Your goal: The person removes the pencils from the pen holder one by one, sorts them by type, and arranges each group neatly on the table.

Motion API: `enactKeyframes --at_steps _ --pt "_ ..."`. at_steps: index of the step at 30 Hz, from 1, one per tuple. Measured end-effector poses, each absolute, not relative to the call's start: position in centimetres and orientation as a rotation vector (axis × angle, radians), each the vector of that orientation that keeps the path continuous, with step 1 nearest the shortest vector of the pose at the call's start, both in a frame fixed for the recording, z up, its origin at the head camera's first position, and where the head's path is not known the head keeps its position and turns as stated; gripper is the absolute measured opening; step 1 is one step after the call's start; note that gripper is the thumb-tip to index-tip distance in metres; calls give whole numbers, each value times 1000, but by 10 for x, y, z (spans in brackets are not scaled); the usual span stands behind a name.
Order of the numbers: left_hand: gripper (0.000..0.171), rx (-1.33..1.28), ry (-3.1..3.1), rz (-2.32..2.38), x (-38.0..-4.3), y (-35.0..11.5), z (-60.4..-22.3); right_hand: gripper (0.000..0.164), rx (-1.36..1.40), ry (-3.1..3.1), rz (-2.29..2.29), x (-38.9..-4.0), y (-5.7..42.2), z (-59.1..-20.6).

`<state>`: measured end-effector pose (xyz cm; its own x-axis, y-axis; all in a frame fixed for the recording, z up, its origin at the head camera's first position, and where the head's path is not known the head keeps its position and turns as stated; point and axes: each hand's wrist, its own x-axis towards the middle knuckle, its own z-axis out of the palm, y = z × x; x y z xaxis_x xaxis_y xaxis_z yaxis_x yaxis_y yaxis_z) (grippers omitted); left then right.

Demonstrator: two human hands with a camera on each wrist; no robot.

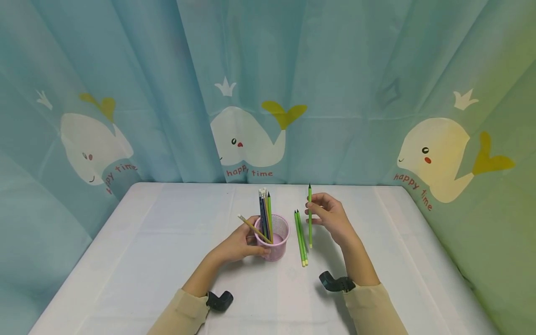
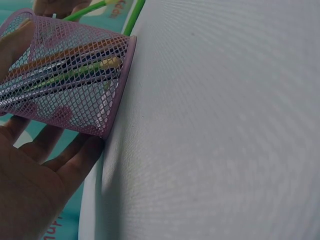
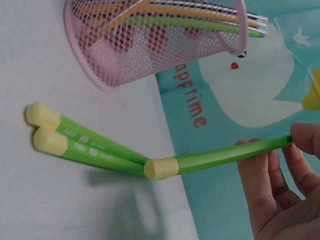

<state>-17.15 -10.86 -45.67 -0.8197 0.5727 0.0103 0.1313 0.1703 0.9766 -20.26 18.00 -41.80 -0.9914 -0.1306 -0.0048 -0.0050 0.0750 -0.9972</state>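
Observation:
My left hand (image 1: pixel 236 246) holds a pink mesh pencil cup (image 1: pixel 276 252) upright on the table, thumb and fingers around its wall. Several pencils (image 1: pixel 264 214) stand inside, among them a green one; a yellowish pencil (image 1: pixel 250 225) leans out over the rim to the left. To the right of the cup, my right hand (image 1: pixel 331 218) pinches a green pencil (image 3: pixel 225 156) by its upper part, dark tip up and pale yellow end down. Two matching green pencils (image 1: pixel 300 242) lie side by side between the cup and that hand.
A white cloth (image 1: pixel 159 232) covers the table. Behind and around it hangs a blue-green curtain (image 1: pixel 343 139) with printed whales. Dark wrist devices are strapped to both wrists, at the left (image 1: pixel 219 301) and right (image 1: pixel 336 282) cuffs.

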Motion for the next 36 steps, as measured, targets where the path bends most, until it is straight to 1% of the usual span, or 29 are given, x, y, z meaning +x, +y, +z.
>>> enactKeyframes --at_steps 4,9,16,27,36 --pt "81 686 2085 1693 -172 -109 -457 30 -108 2239 -2044 -206 182 -424" --pt "80 686 2073 1699 -172 -108 -457 36 -79 2274 -1998 -208 184 -431" --pt "83 669 2086 1682 -172 -107 -456 38 -45 2294 -1952 -208 185 -438" --pt "80 687 2058 1723 -169 -109 -459 43 -23 2278 -1898 -207 184 -448" --pt "81 692 2050 1727 -170 -108 -454 39 18 2322 -1836 -215 187 -453"
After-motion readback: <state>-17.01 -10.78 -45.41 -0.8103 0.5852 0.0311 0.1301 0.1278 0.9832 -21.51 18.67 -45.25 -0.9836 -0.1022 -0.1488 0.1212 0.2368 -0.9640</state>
